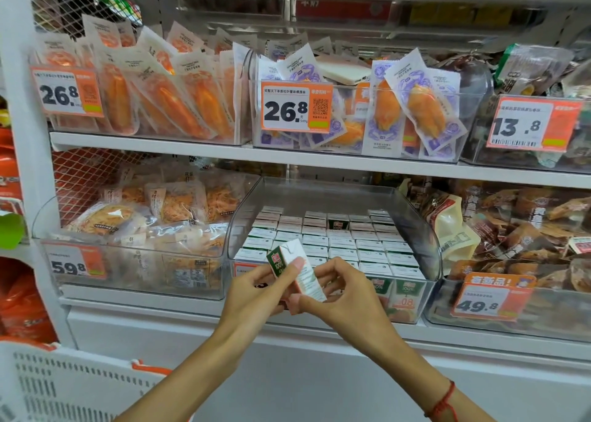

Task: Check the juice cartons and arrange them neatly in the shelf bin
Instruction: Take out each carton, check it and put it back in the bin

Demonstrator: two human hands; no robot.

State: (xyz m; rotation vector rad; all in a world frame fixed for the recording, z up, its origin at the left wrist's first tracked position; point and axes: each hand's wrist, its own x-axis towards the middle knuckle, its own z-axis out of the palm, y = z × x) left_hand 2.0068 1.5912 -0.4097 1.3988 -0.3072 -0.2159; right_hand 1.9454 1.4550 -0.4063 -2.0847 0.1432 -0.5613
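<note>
At the lower shelf, head view: both hands meet just in front of the middle bin.
Held thing: a small rectangular juice carton [295, 269] with a green "100%" face, white top and pale printed side, tilted so its top leans up and left, in front of the bin's front wall.
Left hand [256, 290]: fingers curled round the carton's left side, thumb pressed flat on the pale side; it grips the carton.
Right hand [339, 288]: fingers bent, thumb and fingertips pinching the carton's lower right end; the other fingers arch above it.
Wrist: a thin red string bracelet [443, 401] sits on the right forearm.
Shelf bin: a clear plastic bin with a curved front wall [428, 248] on the lower white shelf, between two other clear bins.
Contents: rows of small white-topped juice cartons [345, 242] stand upright and packed close; one shows a dark green face near the back row. The front row's green and orange faces show through the wall.
Left neighbour: a clear bin of pale bagged snacks [153, 226] with a 59.8 price tag.
Right neighbour: a clear bin of brown bagged snacks [524, 229] with a 49.8 tag.
Upper shelf: clear bins of orange vacuum packs [166, 95] and purple-printed packs [419, 108], each tagged 26.8.
Bottom left: a white perforated plastic basket [64, 386].
</note>
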